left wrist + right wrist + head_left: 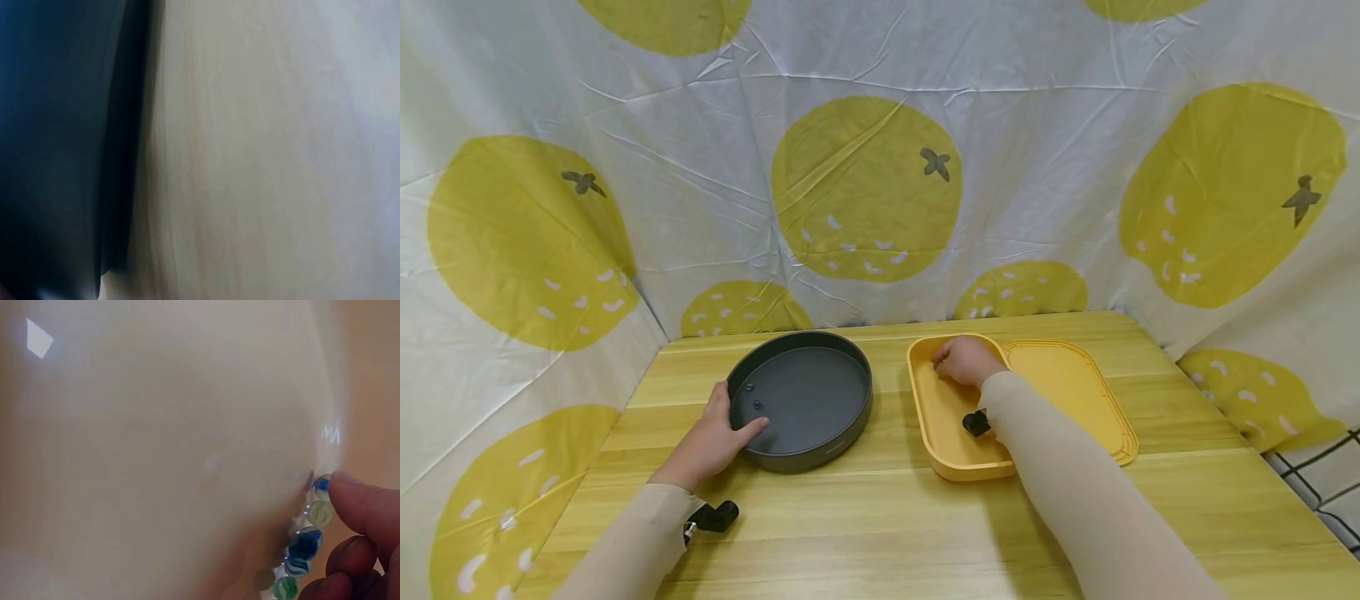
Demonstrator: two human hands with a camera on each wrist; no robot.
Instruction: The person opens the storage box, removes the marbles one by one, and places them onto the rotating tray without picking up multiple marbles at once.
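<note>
My left hand (711, 437) grips the left rim of a round dark grey pan (842, 437), thumb over the inside edge. Near that thumb lie a green marble (749, 387) and a blue marble (757, 405). In the left wrist view the pan's dark side (56, 137) fills the left. My right hand (968, 360) reaches into a yellow rectangular container (951, 417). Up close in the right wrist view, its thumb touches a blue-and-white marble (323, 486), with the other fingers curled beneath. Several marbles, including a green one (285, 589), line the wall there.
A yellow lid (1060, 375) lies flat to the right of the container, partly behind the right forearm. Pan, container and lid stand on a wooden table (850, 533). A lemon-print curtain (700, 183) hangs at the table's back and sides.
</note>
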